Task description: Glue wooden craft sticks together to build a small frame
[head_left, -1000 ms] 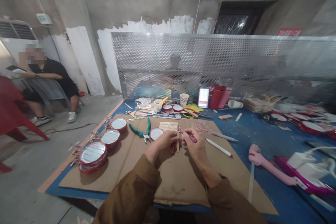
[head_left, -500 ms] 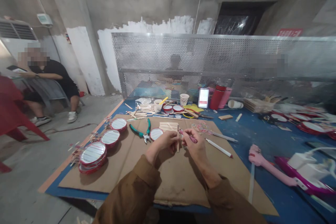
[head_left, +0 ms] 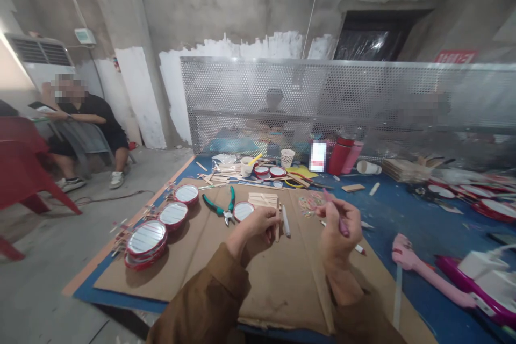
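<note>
In the head view, my left forearm slants in from the near left, and my left hand [head_left: 257, 224] pinches a wooden stick [head_left: 278, 227] above the middle of the cardboard [head_left: 288, 290]. Well to its right, my right hand [head_left: 341, 242] is bent up at the wrist, fingers curled around a purple pen [head_left: 344, 227], which tilts far and left.

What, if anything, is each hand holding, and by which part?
Left hand: a thin wooden stick, pinched around its middle. Right hand: a purple pen-like tool, gripped around its middle, both ends showing.
</note>
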Demonstrator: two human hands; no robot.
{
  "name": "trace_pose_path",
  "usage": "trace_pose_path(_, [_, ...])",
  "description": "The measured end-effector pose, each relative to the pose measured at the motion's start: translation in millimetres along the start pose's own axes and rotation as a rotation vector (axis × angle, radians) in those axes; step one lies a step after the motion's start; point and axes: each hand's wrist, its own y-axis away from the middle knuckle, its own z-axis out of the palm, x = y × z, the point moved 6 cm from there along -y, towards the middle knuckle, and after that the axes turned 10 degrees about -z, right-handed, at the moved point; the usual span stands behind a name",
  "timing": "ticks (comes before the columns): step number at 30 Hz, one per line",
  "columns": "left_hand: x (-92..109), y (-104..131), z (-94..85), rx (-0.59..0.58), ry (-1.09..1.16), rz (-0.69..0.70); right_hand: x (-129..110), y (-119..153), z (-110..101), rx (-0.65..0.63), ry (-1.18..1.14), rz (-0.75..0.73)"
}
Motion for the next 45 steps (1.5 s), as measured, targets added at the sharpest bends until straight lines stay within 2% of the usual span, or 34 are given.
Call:
trace_pose_path(1, [0, 0, 0.4, -0.009, -0.005, 0.002, 2, 0, 4, -0.068, 0.010, 0.027])
trace_pose_path(5, [3, 3, 1.0, -0.046, -0.035, 0.039, 13, 22, 32, -0.517, 0.074, 0.119])
trace_pose_path(8, [2, 3, 0.9, -0.066, -0.047, 0.051, 17, 36, 41, -0.648, 0.110, 0.100])
trace_pose_path(13, [2, 2, -0.6, -0.027, -0.035, 0.059, 16, 38, 42, -0.657, 0.113, 0.118])
trace_pose_path(18, [5, 6, 2.6, -0.069, -0.020, 0.039, 13, 37, 44, -0.664, 0.119, 0.112])
trace_pose_path(23, [5, 5, 1.0, -0.046, -0.026, 0.050, 18, 36, 39, -0.609, 0.166, 0.116])
trace_pose_path(30, [2, 3, 1.3, -0.042, -0.032, 0.073, 15, 39, 45, -0.721, 0.142, 0.081])
trace_pose_path(37, [1, 3, 1.9, -0.046, -0.021, 0.027, 13, 36, 41, -0.705, 0.176, 0.053])
trace_pose_path(45, [3, 4, 1.4, -0.046, -0.040, 0.051, 11, 36, 43, -0.743, 0.198, 0.018])
